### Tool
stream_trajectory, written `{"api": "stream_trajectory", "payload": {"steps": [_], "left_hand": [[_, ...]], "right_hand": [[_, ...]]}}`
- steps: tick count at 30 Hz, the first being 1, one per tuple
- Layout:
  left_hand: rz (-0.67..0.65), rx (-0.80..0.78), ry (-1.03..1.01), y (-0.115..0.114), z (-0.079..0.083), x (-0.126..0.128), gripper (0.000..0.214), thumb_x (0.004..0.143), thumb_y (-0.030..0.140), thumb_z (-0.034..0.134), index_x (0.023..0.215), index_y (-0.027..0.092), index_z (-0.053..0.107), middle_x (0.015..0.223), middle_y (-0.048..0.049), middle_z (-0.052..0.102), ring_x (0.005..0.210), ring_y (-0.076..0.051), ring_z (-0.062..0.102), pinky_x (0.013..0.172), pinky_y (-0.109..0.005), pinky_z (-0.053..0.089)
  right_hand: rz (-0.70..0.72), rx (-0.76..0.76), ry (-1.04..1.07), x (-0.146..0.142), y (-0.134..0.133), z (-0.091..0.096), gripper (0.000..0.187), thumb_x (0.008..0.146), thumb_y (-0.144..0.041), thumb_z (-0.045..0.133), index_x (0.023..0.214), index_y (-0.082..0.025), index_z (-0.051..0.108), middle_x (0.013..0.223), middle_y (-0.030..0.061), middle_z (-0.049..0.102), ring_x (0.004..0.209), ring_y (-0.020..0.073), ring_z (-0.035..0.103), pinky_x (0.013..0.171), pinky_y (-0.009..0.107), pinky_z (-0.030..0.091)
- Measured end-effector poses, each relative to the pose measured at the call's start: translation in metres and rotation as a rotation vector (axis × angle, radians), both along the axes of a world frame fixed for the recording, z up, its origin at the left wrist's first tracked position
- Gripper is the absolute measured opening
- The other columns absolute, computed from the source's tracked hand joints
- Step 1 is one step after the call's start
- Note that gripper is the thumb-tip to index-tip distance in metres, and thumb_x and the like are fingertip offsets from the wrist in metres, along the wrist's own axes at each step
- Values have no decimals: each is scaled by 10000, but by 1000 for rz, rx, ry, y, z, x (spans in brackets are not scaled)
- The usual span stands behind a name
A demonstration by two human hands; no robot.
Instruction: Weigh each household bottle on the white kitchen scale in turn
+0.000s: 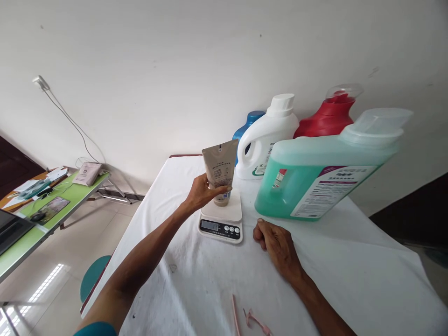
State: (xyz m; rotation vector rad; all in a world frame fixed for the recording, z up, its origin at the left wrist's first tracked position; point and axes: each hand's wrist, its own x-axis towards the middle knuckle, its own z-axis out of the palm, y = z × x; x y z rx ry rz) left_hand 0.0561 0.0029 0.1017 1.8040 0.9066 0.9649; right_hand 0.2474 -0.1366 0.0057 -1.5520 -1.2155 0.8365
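My left hand (203, 192) is wrapped round a beige squeeze tube (220, 169) that stands cap-down on the platform of a small white kitchen scale (221, 219). The tube's flat crimped end points up. My right hand (275, 240) rests on the white tablecloth (350, 261) just right of the scale, fingers curled in loosely with nothing visible in them. The scale's display and buttons face me.
Behind and right of the scale stand a large green detergent jug (315, 179), a white jug (268, 137), a blue bottle (247, 128) and a red jug (329, 116). Pink objects (252, 319) lie near the front edge. A green side table (42, 212) with clutter stands at left.
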Motion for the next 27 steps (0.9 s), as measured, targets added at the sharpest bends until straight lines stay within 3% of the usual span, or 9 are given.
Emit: {"api": "stream_trajectory", "payload": {"steps": [3,5,7,10,13,15,20,23,27], "left_hand": [[8,32,-60,-1,-5,-10,560,822,603,739,1202,192,718,1238,-123,745,1119,-289,705,968,-423,558],[73,4,-151,4,-15,-24,658,961,711,435,1267,182,681,1312,-145,706,1171,-282,686,995,-431,545],[199,-29,-161,12,-30,-42,782,1009,709,187,1273,154,669,1326,-172,687,1180,-279,683,1000,-442,544],[315,67,141,25,-60,-74,691,1016,666,279,1311,160,646,1387,-177,643,1282,-289,625,1089,-455,491],[252,195,616,37,-84,-96,601,989,573,475,1449,195,551,1567,-165,496,1495,-315,424,1244,-495,311],[220,222,821,45,-92,-104,626,984,546,508,1520,224,478,1664,-140,362,1575,-311,277,1289,-506,200],[280,142,919,74,-87,-120,708,954,612,524,1561,264,422,1717,-102,239,1613,-284,151,1301,-478,117],[510,-6,793,86,-73,-145,730,852,607,662,1478,262,517,1673,-105,351,1589,-285,246,1291,-437,160],[847,-109,691,79,-45,-195,832,838,687,609,1459,145,494,1572,-259,456,1508,-419,373,1219,-564,285]], "right_hand": [[-6,-5,-7,0,0,-1,582,980,-635,388,575,-223,458,496,-19,440,495,140,432,553,290,339],[-7,-8,-13,0,0,0,578,980,-633,386,580,-223,463,499,-17,446,502,142,441,558,288,346],[-9,-15,-21,0,0,1,569,980,-623,387,584,-223,469,500,-14,456,509,146,451,555,285,349],[-15,-14,-35,-1,-1,3,558,981,-606,388,585,-224,484,502,-9,472,513,153,469,547,284,355],[-16,-13,-54,0,-1,2,554,980,-596,393,582,-223,493,498,-6,481,510,154,477,547,286,362],[-16,-14,-56,0,0,0,552,978,-597,398,584,-222,496,497,-7,485,508,152,477,551,286,365],[-12,-1,-35,1,0,-3,566,984,-616,383,593,-221,490,507,-9,483,518,150,476,568,285,370],[-9,-1,-31,0,-1,-1,569,989,-615,382,587,-223,476,511,-11,475,523,150,471,574,286,370],[-3,1,-34,1,0,1,583,983,-644,378,584,-227,457,508,-11,465,515,152,463,558,288,361]]}}
